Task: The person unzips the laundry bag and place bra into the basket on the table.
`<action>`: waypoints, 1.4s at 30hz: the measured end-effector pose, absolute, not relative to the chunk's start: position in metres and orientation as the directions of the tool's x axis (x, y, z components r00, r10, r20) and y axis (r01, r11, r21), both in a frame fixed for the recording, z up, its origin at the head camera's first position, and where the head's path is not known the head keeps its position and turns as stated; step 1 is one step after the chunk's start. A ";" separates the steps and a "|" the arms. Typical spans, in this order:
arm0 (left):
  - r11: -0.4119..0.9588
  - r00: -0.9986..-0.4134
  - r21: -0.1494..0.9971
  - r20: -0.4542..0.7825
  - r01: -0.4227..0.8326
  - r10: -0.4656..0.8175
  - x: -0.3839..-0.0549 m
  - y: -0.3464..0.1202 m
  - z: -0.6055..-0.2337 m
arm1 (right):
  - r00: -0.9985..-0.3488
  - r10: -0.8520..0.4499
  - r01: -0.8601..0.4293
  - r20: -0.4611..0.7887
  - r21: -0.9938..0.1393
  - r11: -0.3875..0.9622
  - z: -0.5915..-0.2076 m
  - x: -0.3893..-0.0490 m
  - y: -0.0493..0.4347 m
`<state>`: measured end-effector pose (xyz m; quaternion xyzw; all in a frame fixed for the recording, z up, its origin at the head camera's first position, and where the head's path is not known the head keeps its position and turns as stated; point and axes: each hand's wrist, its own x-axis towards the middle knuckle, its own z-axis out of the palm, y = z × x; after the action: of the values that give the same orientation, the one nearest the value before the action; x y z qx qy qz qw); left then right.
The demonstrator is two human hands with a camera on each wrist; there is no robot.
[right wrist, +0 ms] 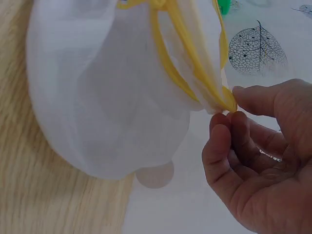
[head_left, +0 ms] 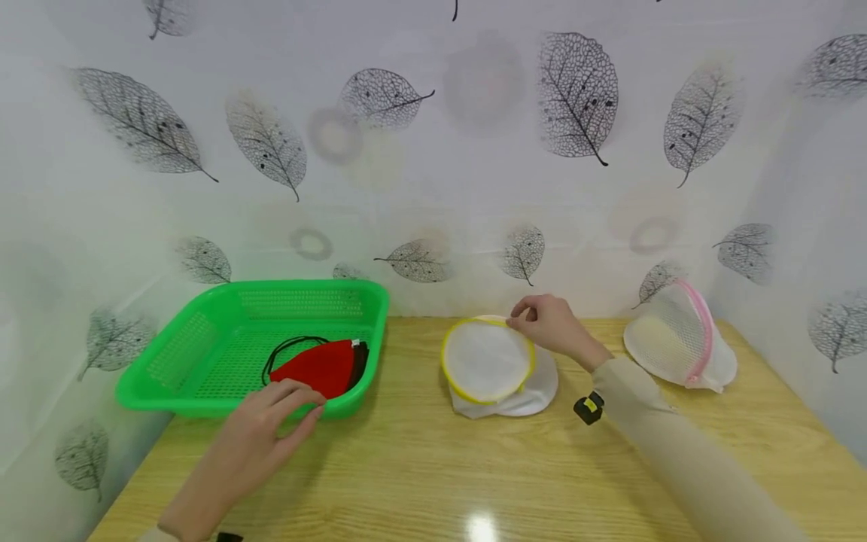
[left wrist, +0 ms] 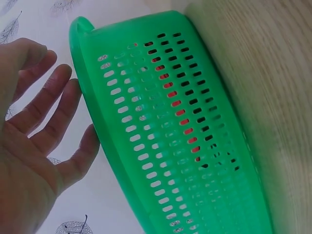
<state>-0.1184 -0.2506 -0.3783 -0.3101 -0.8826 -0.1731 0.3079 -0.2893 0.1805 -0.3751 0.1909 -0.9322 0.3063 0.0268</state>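
My right hand [head_left: 550,325] pinches the yellow-trimmed edge of a white mesh laundry bag [head_left: 489,363] between thumb and fingertips. In the right wrist view the bag's white body [right wrist: 131,97] bulges out over the tabletop, its yellow trim [right wrist: 170,53] folded near the fingers. On the other side, my left hand [head_left: 264,433] is at the near rim of a green plastic basket [left wrist: 122,78], fingers loosely bent and fingertips right at the rim. Inside that basket lies a red cloth pouch [head_left: 318,369] with a black band and black cord.
A second white mesh bag, pink-trimmed [head_left: 680,339], stands at the right on the wooden table [head_left: 420,467]. Behind the table hangs a pale leaf-patterned backdrop [head_left: 433,188]. A small black device [head_left: 588,408] shows by my right wrist.
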 end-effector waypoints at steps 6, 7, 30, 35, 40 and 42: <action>0.712 -0.564 0.106 0.695 0.694 0.446 -0.122 -0.257 -0.384 | -0.851 -0.501 -0.515 0.157 -0.432 0.740 -0.388 -0.266 0.184; 0.712 -0.559 0.104 0.702 0.694 0.442 -0.121 -0.259 -0.384 | -0.836 -0.530 -0.537 0.142 -0.414 0.735 -0.388 -0.259 0.184; 0.793 -0.653 0.103 0.635 0.600 0.412 -0.117 -0.262 -0.381 | -0.773 -0.624 -0.598 -0.112 -0.199 0.776 -0.404 -0.251 0.124; 0.788 -0.635 0.098 0.657 0.607 0.407 -0.120 -0.264 -0.382 | -0.778 -0.609 -0.583 -0.156 -0.184 0.791 -0.400 -0.266 0.107; 0.798 -0.638 0.084 0.653 0.597 0.408 -0.121 -0.265 -0.385 | -0.777 -0.613 -0.574 -0.144 -0.238 0.783 -0.402 -0.279 0.108; 0.809 -0.648 0.073 0.643 0.583 0.409 -0.121 -0.265 -0.385 | -0.781 -0.615 -0.575 -0.108 -0.260 0.776 -0.399 -0.280 0.117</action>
<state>-0.1209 -0.2645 -0.3853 -0.2763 -0.8972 -0.1378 0.3158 -0.2797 0.1170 -0.3990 0.3174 -0.9375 0.1070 -0.0939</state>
